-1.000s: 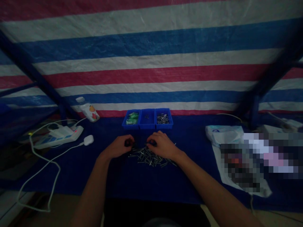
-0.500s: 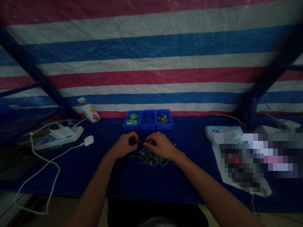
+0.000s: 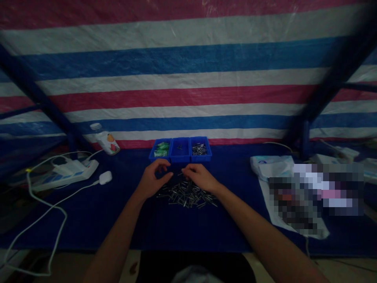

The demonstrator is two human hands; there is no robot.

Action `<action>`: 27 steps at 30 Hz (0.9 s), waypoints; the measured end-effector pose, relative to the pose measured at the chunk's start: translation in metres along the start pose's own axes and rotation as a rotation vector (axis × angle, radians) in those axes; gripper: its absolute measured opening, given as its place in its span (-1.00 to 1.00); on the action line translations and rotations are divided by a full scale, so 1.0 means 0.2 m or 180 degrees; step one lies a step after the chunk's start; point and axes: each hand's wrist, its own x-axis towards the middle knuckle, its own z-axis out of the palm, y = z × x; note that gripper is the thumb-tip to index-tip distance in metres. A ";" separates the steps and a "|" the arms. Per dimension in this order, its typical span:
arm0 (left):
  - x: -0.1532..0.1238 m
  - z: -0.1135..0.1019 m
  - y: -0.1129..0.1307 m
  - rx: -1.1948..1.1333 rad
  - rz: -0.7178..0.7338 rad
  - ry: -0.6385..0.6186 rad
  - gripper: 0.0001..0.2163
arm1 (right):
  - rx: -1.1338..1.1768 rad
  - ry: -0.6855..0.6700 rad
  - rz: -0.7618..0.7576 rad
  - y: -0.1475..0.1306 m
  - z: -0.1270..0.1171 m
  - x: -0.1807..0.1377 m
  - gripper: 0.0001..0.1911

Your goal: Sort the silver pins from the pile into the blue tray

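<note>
A loose pile of thin metal screws lies on the blue table between my forearms; their exact kind is too dim to make out. My right hand is above the pile's far side, thumb and fingers pinched on a single screw that points left. Facing it, my left hand is open, thumb and fingers apart with nothing between them. Just beyond the hands stand three joined blue bins. The left bin holds green packets, the middle bin a few small metal pieces, the right bin many metal pieces.
On the left are a power strip with plugs, a white charger on a looping cable, and a bottle. A soft plastic pack and a blurred-out area are on the right. A striped tarp hangs behind.
My left hand has opened, its thumb and fingers spreading apart. The right hand now pinches the screw that was between both hands. The view has shifted slightly.
</note>
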 end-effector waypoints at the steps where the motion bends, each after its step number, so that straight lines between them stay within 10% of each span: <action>1: 0.00 -0.01 -0.01 -0.0003 -0.0112 0.0124 -0.75 | 0.0128 0.0047 0.0081 0.00 -0.01 0.01 -0.66; 6: 0.02 -0.05 -0.05 0.0211 -0.0466 0.0123 -0.81 | 0.0914 0.0776 0.0148 0.00 -0.02 0.06 -0.73; 18: -0.01 -0.06 -0.12 0.0839 -0.0250 -0.1120 -0.83 | 0.0165 0.0881 -0.0237 0.05 -0.03 0.03 -0.80; 27: 0.01 0.03 -0.03 0.0543 -0.0023 -0.0435 -0.90 | -0.0861 0.0481 -0.0498 -0.03 0.01 -0.03 -0.69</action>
